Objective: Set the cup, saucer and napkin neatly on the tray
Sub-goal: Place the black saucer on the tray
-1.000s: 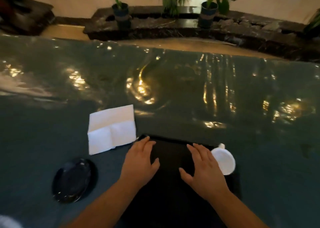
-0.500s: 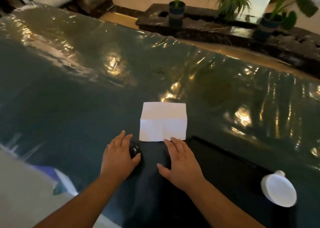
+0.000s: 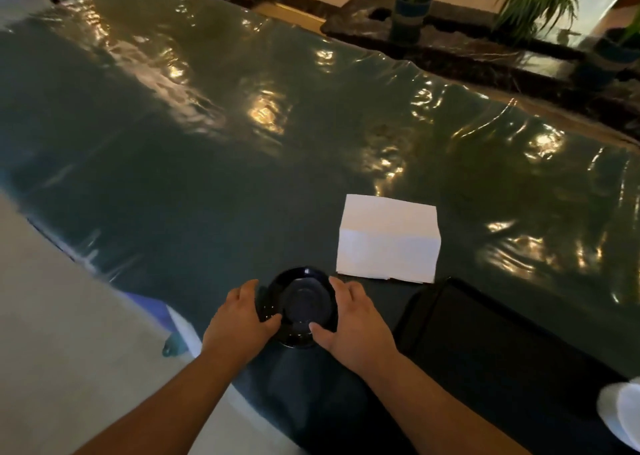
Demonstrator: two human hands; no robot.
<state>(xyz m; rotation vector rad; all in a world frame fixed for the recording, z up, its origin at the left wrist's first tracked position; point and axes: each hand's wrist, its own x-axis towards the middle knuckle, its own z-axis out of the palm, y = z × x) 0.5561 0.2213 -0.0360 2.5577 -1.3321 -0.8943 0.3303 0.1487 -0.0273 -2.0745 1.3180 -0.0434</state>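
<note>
A round black saucer (image 3: 304, 304) lies on the dark green table cover near the front edge. My left hand (image 3: 239, 326) grips its left rim and my right hand (image 3: 353, 330) grips its right rim, thumbs on top. Just beyond, to the right, lies a folded white napkin (image 3: 388, 240). The black tray (image 3: 502, 344) sits to the right of my right hand with nothing visible on it. The white cup (image 3: 623, 416) shows only partly at the right frame edge, near the tray's corner.
The glossy green cover (image 3: 207, 177) stretches far ahead and to the left. Its front-left edge (image 3: 104, 271) drops to a pale floor. Potted plants (image 3: 412, 8) stand on a dark ledge beyond the table's far side.
My view swung left. Both hands left the tray, moved left and closed on the saucer's rim from either side. The napkin, tray and cup have not moved on the table.
</note>
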